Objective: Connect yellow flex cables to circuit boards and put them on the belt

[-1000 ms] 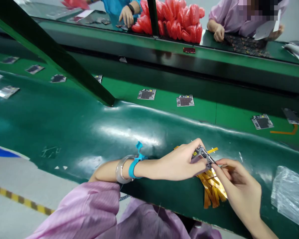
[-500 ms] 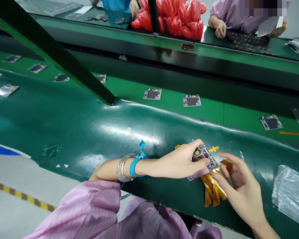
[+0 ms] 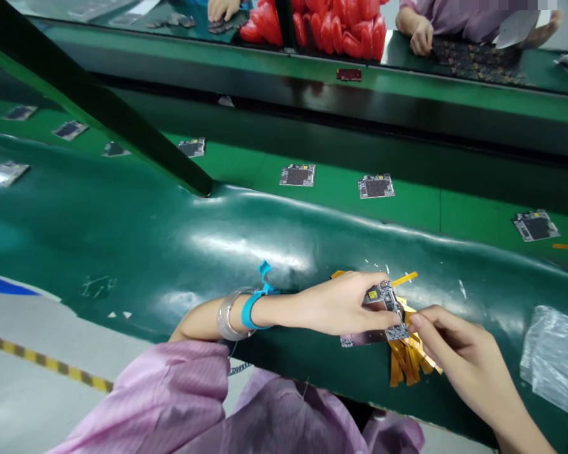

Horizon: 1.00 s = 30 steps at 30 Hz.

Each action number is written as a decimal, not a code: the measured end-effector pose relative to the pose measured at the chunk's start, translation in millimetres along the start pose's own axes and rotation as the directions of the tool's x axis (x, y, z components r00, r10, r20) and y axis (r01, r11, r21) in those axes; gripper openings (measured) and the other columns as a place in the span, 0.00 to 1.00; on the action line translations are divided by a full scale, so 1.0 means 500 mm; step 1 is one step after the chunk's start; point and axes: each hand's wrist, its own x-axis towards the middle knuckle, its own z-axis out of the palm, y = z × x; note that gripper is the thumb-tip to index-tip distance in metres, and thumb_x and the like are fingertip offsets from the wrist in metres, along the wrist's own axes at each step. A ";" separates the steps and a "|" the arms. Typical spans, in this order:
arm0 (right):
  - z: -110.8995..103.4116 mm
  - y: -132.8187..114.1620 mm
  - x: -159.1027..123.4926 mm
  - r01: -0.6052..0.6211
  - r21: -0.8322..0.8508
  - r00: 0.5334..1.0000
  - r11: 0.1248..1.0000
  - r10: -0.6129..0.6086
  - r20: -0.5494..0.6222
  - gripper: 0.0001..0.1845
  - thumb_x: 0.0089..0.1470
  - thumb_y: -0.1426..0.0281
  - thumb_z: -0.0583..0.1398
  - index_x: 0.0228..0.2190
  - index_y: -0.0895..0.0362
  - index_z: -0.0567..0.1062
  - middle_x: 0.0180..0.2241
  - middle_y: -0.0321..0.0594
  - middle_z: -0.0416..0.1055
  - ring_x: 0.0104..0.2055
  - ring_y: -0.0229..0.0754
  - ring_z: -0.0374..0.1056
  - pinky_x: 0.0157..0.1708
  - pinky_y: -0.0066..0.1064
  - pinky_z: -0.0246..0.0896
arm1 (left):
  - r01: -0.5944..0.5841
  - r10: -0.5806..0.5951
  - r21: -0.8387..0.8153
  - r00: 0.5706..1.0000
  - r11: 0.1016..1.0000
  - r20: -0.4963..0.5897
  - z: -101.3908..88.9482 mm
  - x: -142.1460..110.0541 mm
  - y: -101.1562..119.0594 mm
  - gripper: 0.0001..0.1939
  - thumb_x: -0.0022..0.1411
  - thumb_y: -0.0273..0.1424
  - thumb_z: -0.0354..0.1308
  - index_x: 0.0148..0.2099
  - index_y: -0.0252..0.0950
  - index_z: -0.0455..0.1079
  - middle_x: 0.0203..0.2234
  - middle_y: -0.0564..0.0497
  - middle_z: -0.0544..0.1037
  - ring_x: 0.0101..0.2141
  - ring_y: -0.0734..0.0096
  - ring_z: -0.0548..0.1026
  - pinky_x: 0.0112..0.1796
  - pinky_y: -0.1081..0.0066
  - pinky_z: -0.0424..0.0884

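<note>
My left hand (image 3: 341, 306) is closed on a small circuit board (image 3: 381, 302), thumb on its face and fingers behind; the board is tilted and partly covered. At the board's right edge, the thumb and forefinger of my right hand (image 3: 459, 343) are pinched together. An orange flex cable (image 3: 428, 356) runs down from these fingertips; the exact grip on it is partly hidden. Under both hands lies a bunch of orange flex cables (image 3: 400, 366) on the green mat. A pinkish, shiny board (image 3: 362, 339) shows beneath my left hand.
Circuit boards, such as this one (image 3: 297, 175), lie spaced along the green conveyor belt (image 3: 421, 202) ahead. A slanted dark post (image 3: 137, 126) stands to the left. Clear plastic bags (image 3: 556, 362) lie at right. Across the line are red wrapped bundles (image 3: 331, 28) and co-workers' hands (image 3: 421, 36).
My right hand's fingers have closed from a spread pose and come against the board's edge. The board in my left hand has turned slightly. Boards on the belt near the middle have shifted right.
</note>
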 end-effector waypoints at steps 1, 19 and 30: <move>-0.005 0.004 0.001 0.015 -0.025 0.999 1.000 -0.014 0.035 0.21 0.65 0.54 0.59 0.26 0.54 0.77 0.22 0.34 0.66 0.23 0.37 0.58 0.22 0.28 0.54 | -0.001 0.001 0.016 1.000 1.000 0.004 -0.001 0.000 0.001 0.13 0.64 0.41 0.61 0.41 0.36 0.66 0.26 0.56 0.71 0.24 0.76 0.66 0.25 0.75 0.62; -0.024 -0.005 0.022 0.000 -0.042 0.940 0.999 0.015 0.340 0.23 0.68 0.54 0.55 0.25 0.54 0.69 0.23 0.31 0.57 0.25 0.37 0.53 0.25 0.29 0.50 | -0.062 0.059 0.061 0.997 0.996 0.051 -0.003 0.001 -0.007 0.13 0.64 0.39 0.61 0.44 0.35 0.73 0.27 0.54 0.73 0.26 0.77 0.67 0.29 0.75 0.65; -0.022 -0.015 0.028 -0.091 0.003 0.925 0.996 0.083 0.370 0.28 0.68 0.51 0.52 0.24 0.54 0.72 0.21 0.34 0.66 0.25 0.38 0.64 0.28 0.29 0.60 | 0.008 -0.007 0.098 1.000 0.995 -0.006 -0.013 0.016 -0.010 0.13 0.57 0.40 0.65 0.35 0.35 0.71 0.27 0.57 0.68 0.30 0.76 0.64 0.28 0.76 0.57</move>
